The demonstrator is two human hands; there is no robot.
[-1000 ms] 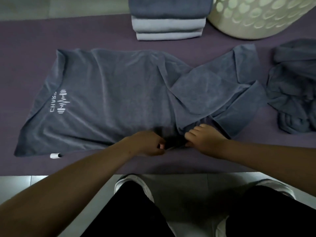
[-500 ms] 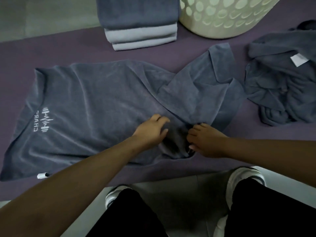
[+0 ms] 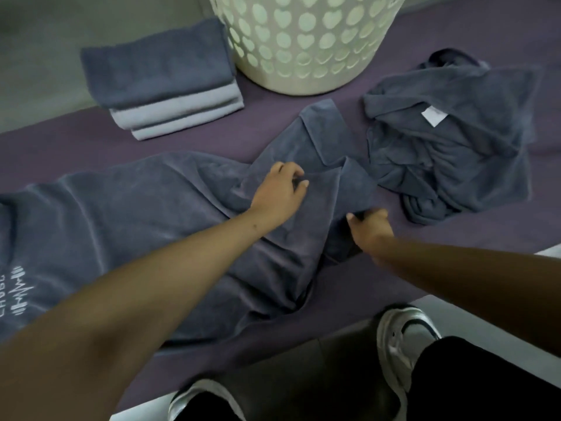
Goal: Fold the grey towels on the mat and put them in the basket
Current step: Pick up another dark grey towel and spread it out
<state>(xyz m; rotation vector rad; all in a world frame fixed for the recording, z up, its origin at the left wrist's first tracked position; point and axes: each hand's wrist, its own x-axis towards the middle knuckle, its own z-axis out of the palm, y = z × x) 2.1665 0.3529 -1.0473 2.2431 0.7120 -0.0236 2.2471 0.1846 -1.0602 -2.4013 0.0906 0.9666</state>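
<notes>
A large grey towel [image 3: 127, 220] with a white logo lies spread on the purple mat [image 3: 425, 268], its right end rumpled and folded over. My left hand [image 3: 280, 189] pinches a fold of that rumpled end. My right hand [image 3: 368, 227] grips the towel's edge just to the right and nearer me. A second grey towel [image 3: 449, 147] lies crumpled further right, a white label showing. A cream basket [image 3: 303, 44] with heart-shaped holes stands at the back. A stack of folded grey towels [image 3: 164, 83] sits to the basket's left.
My two white shoes [image 3: 400, 338] stand at the mat's near edge on a pale floor. Bare mat shows between the spread towel and the folded stack, and in front of the crumpled towel.
Both hands have moved right and away from me along the towel, from its near edge to the rumpled right end. The view has swung right, bringing the basket nearer the middle.
</notes>
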